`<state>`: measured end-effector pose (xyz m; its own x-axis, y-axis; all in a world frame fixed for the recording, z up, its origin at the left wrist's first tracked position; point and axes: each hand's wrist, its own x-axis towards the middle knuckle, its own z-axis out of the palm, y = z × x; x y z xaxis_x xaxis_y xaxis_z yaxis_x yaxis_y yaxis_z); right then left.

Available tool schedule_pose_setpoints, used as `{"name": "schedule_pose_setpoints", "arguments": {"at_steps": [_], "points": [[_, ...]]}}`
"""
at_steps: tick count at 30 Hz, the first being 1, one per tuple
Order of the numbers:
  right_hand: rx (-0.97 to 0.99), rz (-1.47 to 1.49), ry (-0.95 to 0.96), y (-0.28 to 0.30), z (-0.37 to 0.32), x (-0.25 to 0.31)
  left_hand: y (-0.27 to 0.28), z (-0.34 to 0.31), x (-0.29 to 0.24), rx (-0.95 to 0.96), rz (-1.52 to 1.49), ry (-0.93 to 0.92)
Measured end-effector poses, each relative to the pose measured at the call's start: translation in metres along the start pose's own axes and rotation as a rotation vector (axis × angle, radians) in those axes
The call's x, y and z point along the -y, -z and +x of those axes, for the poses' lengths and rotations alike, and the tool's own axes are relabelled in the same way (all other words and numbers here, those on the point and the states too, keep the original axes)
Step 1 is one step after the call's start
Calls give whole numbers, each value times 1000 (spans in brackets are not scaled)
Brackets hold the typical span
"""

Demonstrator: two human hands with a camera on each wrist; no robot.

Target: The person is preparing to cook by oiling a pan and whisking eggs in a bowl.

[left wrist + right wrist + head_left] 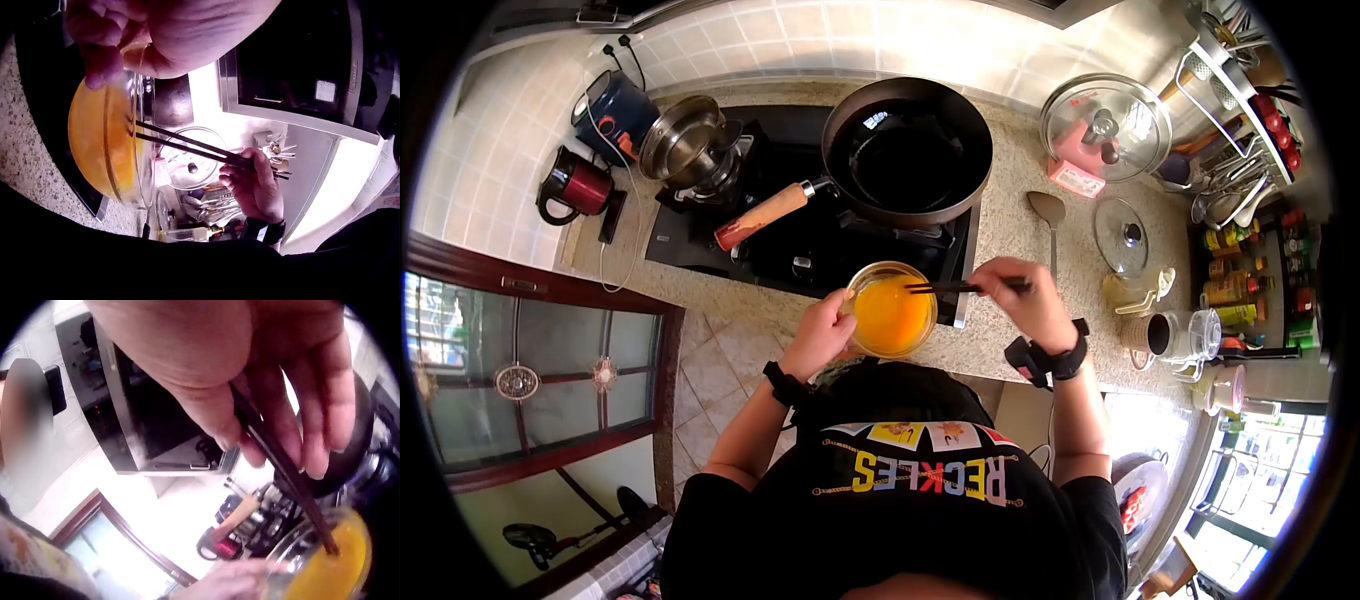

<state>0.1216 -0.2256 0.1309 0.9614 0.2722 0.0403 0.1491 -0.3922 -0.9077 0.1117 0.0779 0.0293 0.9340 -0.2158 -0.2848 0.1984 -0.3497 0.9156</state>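
A clear glass bowl (pixel 892 352) of beaten egg (pixel 890 312) is held near the counter's front edge. My left hand (pixel 824 333) grips its left rim, and in the left wrist view its fingers curl over the glass. Dark chopsticks (pixel 945 287) are pinched in my right hand (pixel 1025 300), to the right of the bowl. Their tips dip into the orange-yellow egg, as the right wrist view also shows. The egg looks smooth, with a few lighter streaks in the head view.
Behind the bowl a black wok (pixel 908 150) sits on the gas hob (pixel 785 150), its wooden handle (pixel 765 215) pointing front left. A steel pot (pixel 683 140) and red kettle (pixel 575 185) stand left. On the right lie a spatula (pixel 1048 210), a glass lid (pixel 1120 235) and a mug (pixel 1145 333).
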Motion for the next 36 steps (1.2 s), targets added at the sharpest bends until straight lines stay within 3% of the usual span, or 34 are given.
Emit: {"name": "schedule_pose_setpoints", "arguments": {"at_steps": [3, 5, 8, 9, 11, 12, 17, 19, 21, 23, 25, 27, 28, 31, 33, 34, 36], "points": [[194, 42, 165, -21, -1, 13, 13, 10, -7, 44, 78, -70], [191, 30, -6, -15, -4, 19, 23, 15, -17, 80, 97, -36], [-169, 24, -133, -25, 5, 27, 33, 25, -8, 93, 156, -124], [-163, 26, -145, -33, 4, 28, 36, 27, -6, 98, 153, -112], [34, 48, 56, -48, 3, 29, 41, 32, -2, 112, 185, -196], [95, 0, -40, -45, 0, 37, 43, 33, 0, 116, 180, -188], [-174, -111, -170, -52, 6, 44, 48, 33, 5, 149, 198, -195], [72, -34, 75, -61, 4, 43, 51, 32, 6, 156, 185, -204], [89, 2, -20, -59, 0, 36, 54, 31, 6, 251, 145, -68], [-132, -51, -165, -56, 3, 38, 54, 28, 2, 254, 111, -46], [-119, -135, -107, -60, 4, 41, 55, 27, 2, 253, 86, -26], [79, 122, -79, -66, -3, 38, 53, 26, 4, 202, 44, -57], [55, 90, -166, -60, -4, 42, 53, 26, 6, 204, 44, -56], [-224, -15, -171, -62, 3, 41, 52, 24, 9, 197, -10, -41], [-11, -38, 3, -69, 1, 46, 51, 24, 6, 198, -3, -37], [56, 65, -22, -70, -3, 43, 52, 24, 6, 194, -1, -44], [-27, 41, -109, -62, -5, 42, 53, 23, 8, 202, 69, -67]]}}
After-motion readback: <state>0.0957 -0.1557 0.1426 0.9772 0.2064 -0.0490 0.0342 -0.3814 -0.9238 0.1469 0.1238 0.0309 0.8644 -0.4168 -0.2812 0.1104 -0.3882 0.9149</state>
